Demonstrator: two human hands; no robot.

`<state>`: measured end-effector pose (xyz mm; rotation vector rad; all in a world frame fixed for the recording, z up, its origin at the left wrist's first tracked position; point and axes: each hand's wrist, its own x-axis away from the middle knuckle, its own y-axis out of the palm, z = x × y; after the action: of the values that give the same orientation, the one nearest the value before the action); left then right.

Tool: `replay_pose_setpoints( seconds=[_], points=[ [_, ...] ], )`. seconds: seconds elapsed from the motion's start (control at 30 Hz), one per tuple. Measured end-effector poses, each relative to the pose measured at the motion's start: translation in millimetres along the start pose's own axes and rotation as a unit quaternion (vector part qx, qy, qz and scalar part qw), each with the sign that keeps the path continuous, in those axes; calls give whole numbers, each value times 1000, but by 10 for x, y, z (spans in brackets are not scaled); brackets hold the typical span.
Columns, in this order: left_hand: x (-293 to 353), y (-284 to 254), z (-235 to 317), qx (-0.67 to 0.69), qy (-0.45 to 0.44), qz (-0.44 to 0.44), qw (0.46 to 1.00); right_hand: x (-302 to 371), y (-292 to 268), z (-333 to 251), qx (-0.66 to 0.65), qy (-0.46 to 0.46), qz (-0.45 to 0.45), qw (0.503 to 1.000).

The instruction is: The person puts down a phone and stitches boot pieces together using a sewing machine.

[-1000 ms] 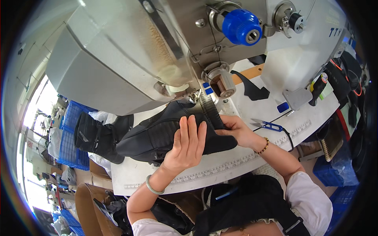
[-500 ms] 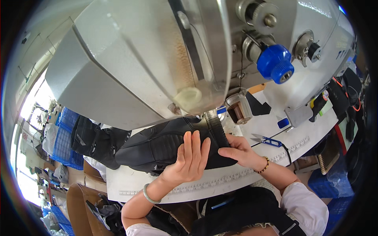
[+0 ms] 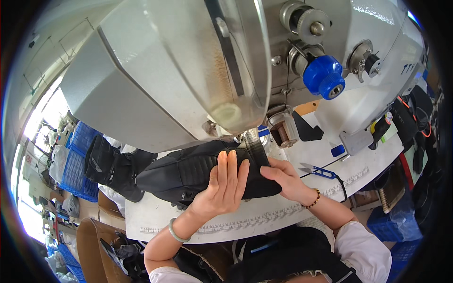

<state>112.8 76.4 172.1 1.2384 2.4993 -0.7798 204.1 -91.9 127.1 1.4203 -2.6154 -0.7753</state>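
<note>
A black padded boot lies sideways under the needle area of a grey sewing machine, its toe to the left and its upper edge at the machine's foot. Flat against the boot's near side rests my left hand, fingers stretched out and pointing away from me. My right hand grips the boot's right end, the thumb on top and the other fingers partly hidden behind the material. The needle tip cannot be made out behind the clear guard.
Blue thread snips lie right of my right hand. A ruler strip runs along the white table's near edge. Another black boot stands at the left, beside blue crates. A cardboard box sits lower left.
The boot has shifted slightly, its toe end swinging a little away from me. My right hand and its thumb have moved slightly farther from me. My left hand still lies on the boot.
</note>
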Motion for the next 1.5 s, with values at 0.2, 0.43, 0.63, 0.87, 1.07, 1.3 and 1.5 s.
replay_pose_setpoints(
  seconds=[0.2, 0.43, 0.63, 0.87, 1.07, 1.3, 1.5],
  points=[
    [7, 46, 6, -15, 4, 3, 1000, -55, 7, -28, -101, -13, 37, 994],
    [1, 51, 47, 12, -24, 18, 999, -61, 62, -100, -43, -40, 64, 996],
    [-27, -17, 55, 12, -22, -10, 1000, -71, 49, -90, -29, -12, 63, 997],
    [-36, -2, 10, 9, 0, -8, 1000, -32, 77, -71, -38, -14, 103, 994],
    [-13, -45, -6, 7, 5, -16, 1000, -21, 123, -9, 33, -58, 122, 990],
    [-31, 30, -16, -5, 7, 20, 1000, -50, 165, -36, -17, -63, 126, 990],
    [-37, 68, -43, 1, 4, -10, 1000, -101, 146, -93, -27, -33, 127, 991]
  ],
)
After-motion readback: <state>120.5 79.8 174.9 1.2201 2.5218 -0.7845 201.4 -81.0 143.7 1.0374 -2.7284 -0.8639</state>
